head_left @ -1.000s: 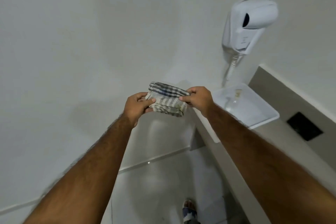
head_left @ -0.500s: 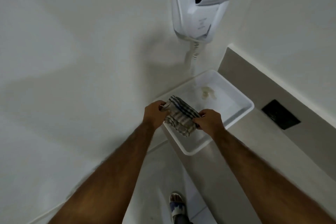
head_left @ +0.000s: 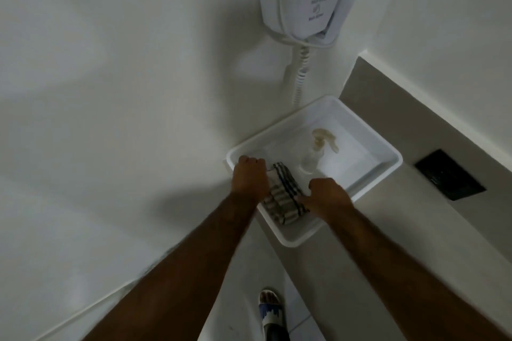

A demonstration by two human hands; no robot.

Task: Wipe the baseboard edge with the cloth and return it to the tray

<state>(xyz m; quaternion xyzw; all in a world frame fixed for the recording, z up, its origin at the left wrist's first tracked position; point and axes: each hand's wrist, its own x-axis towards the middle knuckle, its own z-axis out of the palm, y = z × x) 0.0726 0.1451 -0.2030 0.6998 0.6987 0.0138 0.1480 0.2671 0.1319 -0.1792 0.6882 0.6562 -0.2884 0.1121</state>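
A folded striped cloth (head_left: 282, 198), grey-beige with dark bands, lies in the near left corner of a white plastic tray (head_left: 368, 180) on the counter. My left hand (head_left: 250, 176) grips the cloth's left end at the tray's left rim. My right hand (head_left: 328, 196) pinches its right end inside the tray. A clear spray bottle (head_left: 318, 151) with a pale trigger head lies further back in the tray. The baseboard (head_left: 91, 310) shows as a pale strip where the wall meets the floor at the lower left.
A white wall-mounted hair dryer (head_left: 307, 0) with a coiled cord hangs above the tray. The grey counter (head_left: 401, 230) runs to the right, with a dark rectangular outlet plate (head_left: 450, 174) behind. My sandalled foot (head_left: 270, 310) stands on the tiled floor below.
Both hands carried the cloth from in front of the wall over the counter and down into the tray. The view has moved closer to the tray and dryer.
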